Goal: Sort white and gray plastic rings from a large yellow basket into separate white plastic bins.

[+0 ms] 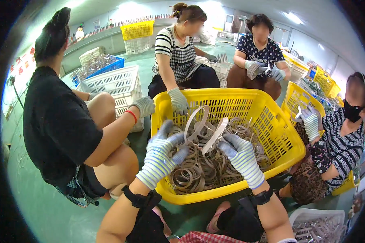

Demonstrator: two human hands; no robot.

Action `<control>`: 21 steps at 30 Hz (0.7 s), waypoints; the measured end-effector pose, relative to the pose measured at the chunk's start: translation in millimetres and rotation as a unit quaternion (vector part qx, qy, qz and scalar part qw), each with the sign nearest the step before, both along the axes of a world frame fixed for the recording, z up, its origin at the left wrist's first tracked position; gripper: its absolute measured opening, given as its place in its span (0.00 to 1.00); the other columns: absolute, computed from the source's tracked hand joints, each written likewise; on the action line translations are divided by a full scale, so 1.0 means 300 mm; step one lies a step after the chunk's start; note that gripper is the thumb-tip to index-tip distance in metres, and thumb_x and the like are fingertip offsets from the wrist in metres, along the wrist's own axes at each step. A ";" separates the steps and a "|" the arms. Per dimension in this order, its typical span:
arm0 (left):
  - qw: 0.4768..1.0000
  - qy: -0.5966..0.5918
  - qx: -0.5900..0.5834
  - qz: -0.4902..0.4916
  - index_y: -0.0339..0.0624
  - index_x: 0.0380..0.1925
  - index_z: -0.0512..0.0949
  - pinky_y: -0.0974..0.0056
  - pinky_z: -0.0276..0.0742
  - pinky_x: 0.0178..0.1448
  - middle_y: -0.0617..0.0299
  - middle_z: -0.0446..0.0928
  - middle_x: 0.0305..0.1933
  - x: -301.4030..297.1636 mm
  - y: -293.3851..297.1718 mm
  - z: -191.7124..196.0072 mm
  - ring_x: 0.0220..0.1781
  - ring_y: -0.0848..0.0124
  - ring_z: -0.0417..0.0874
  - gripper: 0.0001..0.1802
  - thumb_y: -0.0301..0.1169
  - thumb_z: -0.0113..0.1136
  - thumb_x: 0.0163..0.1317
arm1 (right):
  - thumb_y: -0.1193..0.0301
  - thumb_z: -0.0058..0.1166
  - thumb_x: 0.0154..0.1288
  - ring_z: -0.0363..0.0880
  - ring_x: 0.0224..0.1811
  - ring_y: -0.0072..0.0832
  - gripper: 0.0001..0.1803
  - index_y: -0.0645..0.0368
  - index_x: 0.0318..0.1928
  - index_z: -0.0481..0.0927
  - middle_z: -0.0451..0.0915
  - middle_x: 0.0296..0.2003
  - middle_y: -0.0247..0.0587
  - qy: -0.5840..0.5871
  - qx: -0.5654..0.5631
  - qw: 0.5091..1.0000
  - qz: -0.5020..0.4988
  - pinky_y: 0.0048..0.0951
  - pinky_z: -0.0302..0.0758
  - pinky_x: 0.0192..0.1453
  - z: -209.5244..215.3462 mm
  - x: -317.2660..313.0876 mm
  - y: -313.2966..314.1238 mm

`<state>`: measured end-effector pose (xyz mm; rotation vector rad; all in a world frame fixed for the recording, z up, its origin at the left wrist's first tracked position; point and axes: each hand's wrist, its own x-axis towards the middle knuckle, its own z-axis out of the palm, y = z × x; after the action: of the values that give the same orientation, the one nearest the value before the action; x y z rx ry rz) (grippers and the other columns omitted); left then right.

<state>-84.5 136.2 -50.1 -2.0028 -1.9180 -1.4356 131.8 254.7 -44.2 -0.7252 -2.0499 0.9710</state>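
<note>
Nearest my view: bare forearms (119, 216). Left striped-gloved hand (160, 156): fingers spread. Right striped-gloved hand (243, 156): fingers curled by a pale flat band (215, 135) above the yellow slotted plastic basket (186, 198); grip, I cannot tell. Many grey-brown loops (190, 178) lie inside; I judge much left.

Yellow slotted plastic basket (190, 198) carries a tangled heap of greyish band loops (196, 172). Green floor (81, 220) carries stacked white slotted crates (113, 91) at left, plus pink shoes (220, 214) below basket's near side.
</note>
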 end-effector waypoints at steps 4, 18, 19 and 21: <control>0.995 -0.017 0.069 0.071 0.37 0.41 0.78 0.63 0.72 0.52 0.51 0.75 0.47 0.013 -0.005 0.042 0.48 0.60 0.78 0.15 0.25 0.63 0.51 | 0.63 0.59 0.58 0.82 0.40 0.42 0.19 0.65 0.44 0.80 0.82 0.37 0.50 -0.042 0.099 0.994 -0.012 0.33 0.77 0.45 -0.032 -0.017 0.004; 0.962 -0.185 0.196 0.041 0.37 0.47 0.74 0.65 0.74 0.42 0.56 0.75 0.40 -0.016 0.030 0.006 0.34 0.70 0.75 0.18 0.23 0.60 0.55 | 0.53 0.55 0.63 0.68 0.19 0.16 0.21 0.60 0.38 0.79 0.72 0.19 0.29 0.046 -0.268 0.960 0.066 0.19 0.67 0.24 0.048 -0.057 -0.034; 0.941 -0.280 0.188 0.019 0.37 0.49 0.74 0.66 0.73 0.42 0.59 0.75 0.41 -0.030 0.041 -0.014 0.34 0.72 0.74 0.18 0.23 0.58 0.56 | 0.53 0.55 0.63 0.68 0.19 0.16 0.21 0.60 0.38 0.79 0.72 0.19 0.29 0.045 -0.267 0.960 0.066 0.19 0.67 0.24 0.048 -0.052 -0.031; 0.942 -0.313 0.118 0.006 0.37 0.50 0.73 0.67 0.73 0.45 0.59 0.75 0.43 -0.021 0.026 -0.009 0.37 0.73 0.74 0.18 0.23 0.57 0.58 | 0.48 0.53 0.64 0.67 0.17 0.15 0.22 0.57 0.35 0.78 0.71 0.17 0.28 0.048 -0.317 0.940 0.115 0.17 0.64 0.21 0.044 -0.032 -0.024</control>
<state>-90.9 144.1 -52.7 -1.5358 -1.7896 -2.3807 122.3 247.3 -30.9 -0.7430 -1.7561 1.8080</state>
